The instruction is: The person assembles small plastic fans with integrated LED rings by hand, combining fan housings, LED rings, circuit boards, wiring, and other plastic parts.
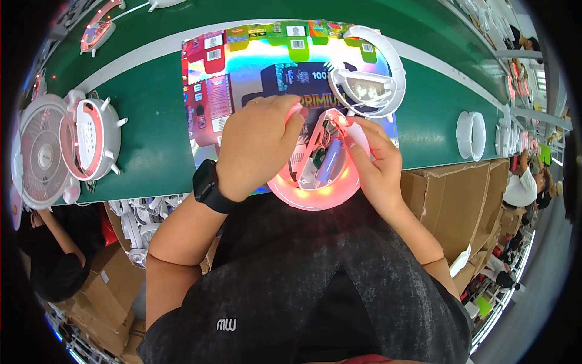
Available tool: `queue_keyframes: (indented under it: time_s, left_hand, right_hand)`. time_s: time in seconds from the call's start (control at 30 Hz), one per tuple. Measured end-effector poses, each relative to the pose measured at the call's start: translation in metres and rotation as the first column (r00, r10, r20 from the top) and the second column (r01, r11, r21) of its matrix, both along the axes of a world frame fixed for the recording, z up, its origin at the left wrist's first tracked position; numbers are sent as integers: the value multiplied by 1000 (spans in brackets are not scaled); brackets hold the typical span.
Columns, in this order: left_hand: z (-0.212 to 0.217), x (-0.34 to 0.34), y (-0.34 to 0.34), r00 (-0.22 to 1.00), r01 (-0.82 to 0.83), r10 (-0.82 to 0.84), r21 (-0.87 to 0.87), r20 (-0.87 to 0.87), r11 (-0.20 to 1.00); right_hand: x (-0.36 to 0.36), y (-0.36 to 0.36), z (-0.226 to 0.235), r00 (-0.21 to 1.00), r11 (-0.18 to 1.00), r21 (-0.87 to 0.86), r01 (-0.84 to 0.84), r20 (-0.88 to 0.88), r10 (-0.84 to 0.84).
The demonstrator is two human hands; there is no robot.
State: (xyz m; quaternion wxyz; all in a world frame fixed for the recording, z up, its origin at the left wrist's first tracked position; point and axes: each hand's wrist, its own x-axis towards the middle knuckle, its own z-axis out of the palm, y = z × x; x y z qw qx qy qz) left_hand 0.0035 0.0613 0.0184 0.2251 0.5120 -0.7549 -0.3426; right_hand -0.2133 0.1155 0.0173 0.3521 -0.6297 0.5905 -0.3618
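A round ring light (315, 199) glows red and pink in front of my chest, at the near edge of the table. Its inner housing lies uncovered, showing a blue-purple cylindrical battery (330, 159) and thin wires. My left hand (260, 139) is closed at the ring's upper left rim, fingers curled and partly hidden by the back of the hand. My right hand (379, 161) grips the right side, thumb and fingers around the rim. Beyond it, a white ring-shaped housing (397, 70) with a clear-windowed inner panel rests on a shiny printed sheet (209, 130).
On the green table (424, 130) stand a white fan (45, 155) and a white ring housing with pegs (109, 139) at left. A white ring (471, 135) stands at right. Cardboard boxes (451, 203) flank me below the table. Other people sit far right and lower left.
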Motion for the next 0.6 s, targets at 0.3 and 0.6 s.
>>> queue_keyframes:
  time_s: [0.3,0.6]
  left_hand:
    - [14,-43,20,926,177,-32,-357,376,917]
    - [1,-47,14,958,158,-68,-317,277,935]
  right_hand:
    - [0,-2,-3,999,1000,-13,-22,49,23]
    - [-10,-6,-11,998,998,-26,-62,29,63]
